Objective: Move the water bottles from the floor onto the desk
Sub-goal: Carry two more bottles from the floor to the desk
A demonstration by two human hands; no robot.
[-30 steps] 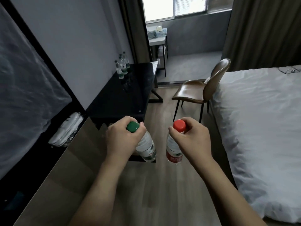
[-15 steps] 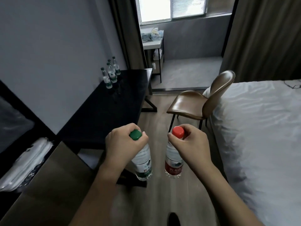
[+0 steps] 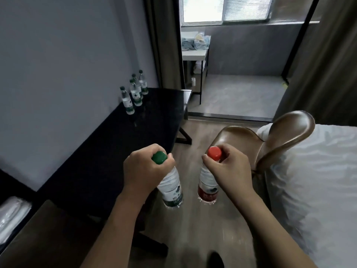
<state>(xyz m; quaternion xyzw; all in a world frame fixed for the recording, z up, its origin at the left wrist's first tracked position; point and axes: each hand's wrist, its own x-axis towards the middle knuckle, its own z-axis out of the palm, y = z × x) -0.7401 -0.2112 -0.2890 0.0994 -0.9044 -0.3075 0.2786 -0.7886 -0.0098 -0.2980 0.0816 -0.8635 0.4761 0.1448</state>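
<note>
My left hand (image 3: 144, 170) grips a clear water bottle (image 3: 172, 188) with a green cap and green label by its neck. It hangs in the air over the floor, just off the near right corner of the black desk (image 3: 119, 147). My right hand (image 3: 229, 170) pinches the neck of a second water bottle (image 3: 207, 187) with a red cap and red label, held at the same height beside the first. Several green-capped bottles (image 3: 134, 93) stand upright at the desk's far left, against the wall.
A brown chair (image 3: 270, 140) stands right of the desk, close to my right hand. A bed with white sheets (image 3: 316, 190) fills the right side. Wooden floor (image 3: 201, 233) runs between desk and bed. A low brown cabinet top (image 3: 46, 235) is at the lower left.
I have moved forward along the desk; the desk, the chair and the standing bottles are nearer. Both hands keep the same hold on their bottles.
</note>
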